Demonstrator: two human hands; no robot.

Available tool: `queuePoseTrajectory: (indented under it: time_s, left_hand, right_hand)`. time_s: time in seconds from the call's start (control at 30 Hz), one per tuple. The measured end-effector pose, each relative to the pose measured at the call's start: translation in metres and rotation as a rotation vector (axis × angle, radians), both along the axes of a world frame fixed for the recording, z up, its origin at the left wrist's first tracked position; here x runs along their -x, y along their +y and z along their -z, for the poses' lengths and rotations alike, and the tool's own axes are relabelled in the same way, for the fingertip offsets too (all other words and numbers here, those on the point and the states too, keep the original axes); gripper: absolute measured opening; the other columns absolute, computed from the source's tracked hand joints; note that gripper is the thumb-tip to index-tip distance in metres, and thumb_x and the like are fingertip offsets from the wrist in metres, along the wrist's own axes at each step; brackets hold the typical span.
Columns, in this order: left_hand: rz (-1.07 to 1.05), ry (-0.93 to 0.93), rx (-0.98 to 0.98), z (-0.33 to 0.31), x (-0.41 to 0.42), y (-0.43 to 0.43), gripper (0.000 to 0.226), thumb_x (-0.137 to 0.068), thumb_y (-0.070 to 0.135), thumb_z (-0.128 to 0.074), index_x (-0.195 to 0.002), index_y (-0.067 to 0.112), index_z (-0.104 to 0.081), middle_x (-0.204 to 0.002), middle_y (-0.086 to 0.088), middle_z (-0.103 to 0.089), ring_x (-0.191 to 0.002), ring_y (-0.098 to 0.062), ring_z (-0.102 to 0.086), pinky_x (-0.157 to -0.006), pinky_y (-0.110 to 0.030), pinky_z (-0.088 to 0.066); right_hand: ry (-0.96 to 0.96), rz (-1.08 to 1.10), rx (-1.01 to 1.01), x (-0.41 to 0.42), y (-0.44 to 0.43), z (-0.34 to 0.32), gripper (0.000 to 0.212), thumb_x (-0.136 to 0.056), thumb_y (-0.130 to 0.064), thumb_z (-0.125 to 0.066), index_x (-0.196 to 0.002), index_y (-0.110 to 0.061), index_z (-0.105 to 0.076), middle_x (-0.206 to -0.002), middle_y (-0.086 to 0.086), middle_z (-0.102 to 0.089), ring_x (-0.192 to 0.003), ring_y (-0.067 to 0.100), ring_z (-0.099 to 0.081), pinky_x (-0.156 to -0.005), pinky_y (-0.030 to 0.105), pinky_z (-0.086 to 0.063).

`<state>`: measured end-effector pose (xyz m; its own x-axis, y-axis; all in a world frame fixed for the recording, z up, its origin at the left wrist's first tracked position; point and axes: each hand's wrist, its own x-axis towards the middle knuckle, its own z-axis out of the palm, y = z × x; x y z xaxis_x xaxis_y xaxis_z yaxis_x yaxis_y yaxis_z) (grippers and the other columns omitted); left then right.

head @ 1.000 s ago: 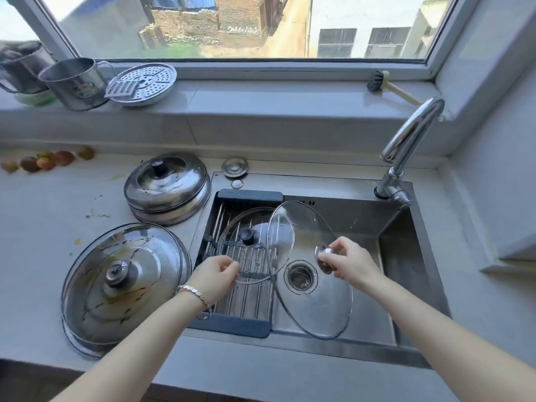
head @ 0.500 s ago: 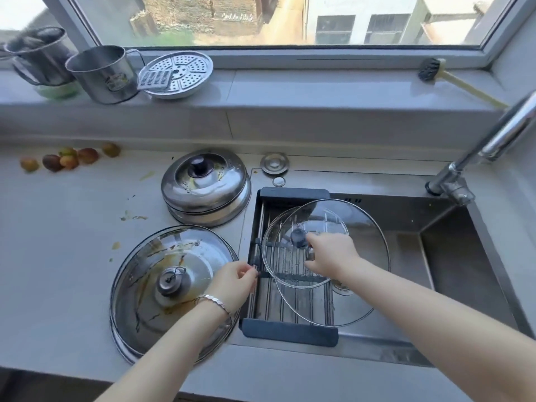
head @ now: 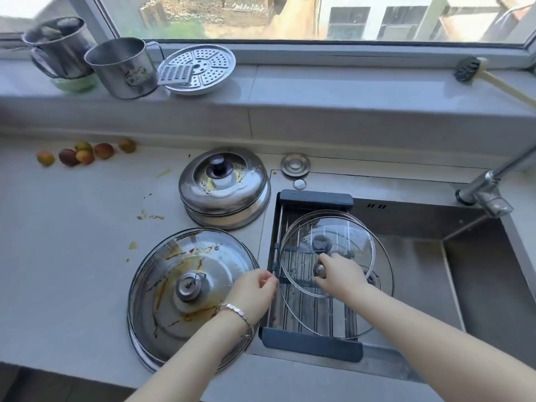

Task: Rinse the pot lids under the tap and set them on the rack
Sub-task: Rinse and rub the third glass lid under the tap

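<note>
Rack [head: 313,343] across the left end of the sink [head: 420,271], carrying a small glass lid [head: 348,236] and an overlapping larger glass lid [head: 324,314]. I see my right hand [head: 339,278] pinching the larger glass lid's knob [head: 319,269]. My left hand [head: 253,291] is loosely curled, holding nothing, beside the rack's left edge; bare basin lies to the right.

Daylight is coming in through a wide window [head: 304,21], buildings [head: 406,21] showing outside. A grey sill [head: 333,85] is running below it, with a short wall [head: 333,126] dropping to a pale counter [head: 72,242].
</note>
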<state>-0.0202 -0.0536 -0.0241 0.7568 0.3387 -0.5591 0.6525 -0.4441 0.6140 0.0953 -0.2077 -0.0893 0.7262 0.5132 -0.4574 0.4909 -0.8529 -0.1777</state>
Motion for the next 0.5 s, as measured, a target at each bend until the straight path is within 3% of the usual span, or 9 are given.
queuePoseTrajectory:
  time_s: [0.07, 0.13, 0.23, 0.33, 0.5]
  left_hand:
    - [0.125, 0.048, -0.215, 0.002, 0.001, 0.008, 0.025, -0.094, 0.029, -0.040, -0.105, 0.018, -0.060, -0.108, 0.000, -0.065, -0.099, -0.018, -0.061, -0.087, -0.030, -0.049]
    - [0.271, 0.108, -0.553, 0.002, 0.002, 0.023, 0.028, -0.094, 0.028, -0.036, -0.114, 0.018, -0.054, -0.118, -0.001, -0.058, -0.107, -0.021, -0.056, -0.086, -0.032, -0.045]
    - [0.327, 0.355, -0.834, 0.008, 0.008, 0.056, 0.037, -0.094, 0.030, -0.037, -0.129, 0.019, -0.040, -0.134, -0.006, -0.043, -0.123, -0.024, -0.043, -0.093, -0.035, -0.040]
    - [0.230, 0.522, -0.787, 0.018, 0.015, 0.083, 0.046, -0.095, 0.029, -0.036, -0.139, 0.021, -0.028, -0.142, -0.011, -0.034, -0.128, -0.029, -0.037, -0.095, -0.038, -0.041]
    - [0.105, 0.237, -0.624, 0.033, 0.027, 0.104, 0.028, -0.097, 0.025, -0.038, -0.121, 0.018, -0.050, -0.119, -0.013, -0.049, -0.113, -0.031, -0.044, -0.079, -0.035, -0.041]
  right_hand:
    - [0.050, 0.011, 0.032, -0.003, -0.002, -0.006, 0.041, -0.093, -0.043, -0.044, -0.124, -0.017, -0.045, -0.116, 0.007, -0.058, -0.104, 0.027, -0.058, -0.078, 0.033, -0.046]
    - [0.046, 0.001, 0.092, -0.007, -0.003, -0.015, 0.038, -0.094, -0.042, -0.040, -0.121, -0.017, -0.047, -0.114, 0.006, -0.062, -0.104, 0.027, -0.059, -0.075, 0.032, -0.045]
    - [0.045, 0.031, 0.052, -0.009, -0.005, -0.027, 0.032, -0.094, -0.036, -0.038, -0.114, -0.017, -0.053, -0.111, 0.006, -0.064, -0.101, 0.027, -0.060, -0.072, 0.031, -0.043]
    - [0.131, 0.086, -0.064, -0.005, -0.008, -0.035, 0.029, -0.093, -0.033, -0.041, -0.113, -0.020, -0.057, -0.113, 0.002, -0.066, -0.097, 0.023, -0.061, -0.075, 0.030, -0.048]
    - [0.202, 0.086, -0.124, 0.013, -0.013, -0.039, 0.028, -0.094, -0.029, -0.043, -0.114, -0.019, -0.060, -0.112, 0.001, -0.066, -0.095, 0.020, -0.062, -0.074, 0.027, -0.048]
